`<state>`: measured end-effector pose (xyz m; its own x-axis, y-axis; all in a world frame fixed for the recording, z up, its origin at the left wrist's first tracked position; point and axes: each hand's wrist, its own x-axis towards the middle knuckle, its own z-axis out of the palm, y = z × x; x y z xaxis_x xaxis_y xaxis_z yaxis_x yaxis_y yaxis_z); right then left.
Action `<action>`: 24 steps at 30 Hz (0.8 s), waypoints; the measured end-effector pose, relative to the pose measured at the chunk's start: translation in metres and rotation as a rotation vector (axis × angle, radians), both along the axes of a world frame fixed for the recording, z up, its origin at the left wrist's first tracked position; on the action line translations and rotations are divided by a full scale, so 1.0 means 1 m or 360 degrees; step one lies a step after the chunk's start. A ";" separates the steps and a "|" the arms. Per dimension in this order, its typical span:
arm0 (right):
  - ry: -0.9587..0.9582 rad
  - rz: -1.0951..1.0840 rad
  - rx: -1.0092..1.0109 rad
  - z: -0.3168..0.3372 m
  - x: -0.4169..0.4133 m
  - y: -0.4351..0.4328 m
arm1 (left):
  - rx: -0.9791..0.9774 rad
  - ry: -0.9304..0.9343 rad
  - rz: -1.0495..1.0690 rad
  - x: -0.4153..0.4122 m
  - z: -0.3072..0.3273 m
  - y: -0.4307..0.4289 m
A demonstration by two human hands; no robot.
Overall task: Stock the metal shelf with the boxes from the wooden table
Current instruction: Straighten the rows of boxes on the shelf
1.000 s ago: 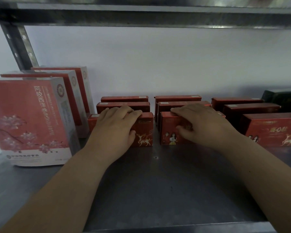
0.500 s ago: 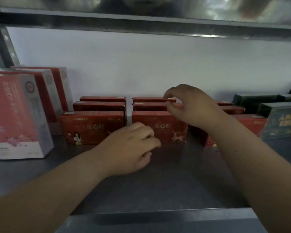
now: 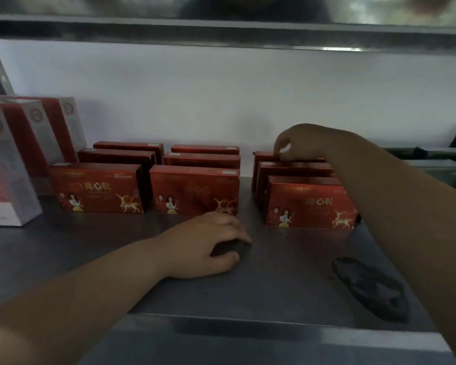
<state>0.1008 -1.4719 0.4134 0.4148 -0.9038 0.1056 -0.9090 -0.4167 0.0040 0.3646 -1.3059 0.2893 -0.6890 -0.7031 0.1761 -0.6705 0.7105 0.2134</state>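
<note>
Three rows of small red boxes stand on the metal shelf: a left row, a middle row and a right row, each three deep. My left hand rests on the shelf surface in front of the middle row, fingers curled, holding nothing. My right hand reaches over the right row; its fingertips pinch the top edge of the rearmost red box there. My right forearm hides the right end of that row.
Tall red-and-white cartons stand at the shelf's left end. Dark boxes sit at the far right. The upper shelf's metal edge runs overhead. A white wall backs the shelf. A dark shadow lies on the surface at right.
Both hands have left the front boxes of the left and middle rows. My left hand drew back onto the shelf surface. My right hand moved right to the rear of the right row.
</note>
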 end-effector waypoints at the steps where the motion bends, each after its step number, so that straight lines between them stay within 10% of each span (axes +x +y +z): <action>1: -0.0031 0.0016 0.0028 -0.001 -0.002 -0.002 | -0.0006 -0.0037 -0.0011 -0.001 0.001 0.000; 24: 0.0002 -0.0072 -0.0040 -0.009 0.026 -0.029 | 0.0196 -0.0304 -0.0100 -0.010 0.003 -0.005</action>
<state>0.1271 -1.5012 0.4046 0.3736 -0.9187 0.1279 -0.9270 -0.3749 0.0149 0.3542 -1.3112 0.2928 -0.7448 -0.6657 -0.0463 -0.6622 0.7288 0.1744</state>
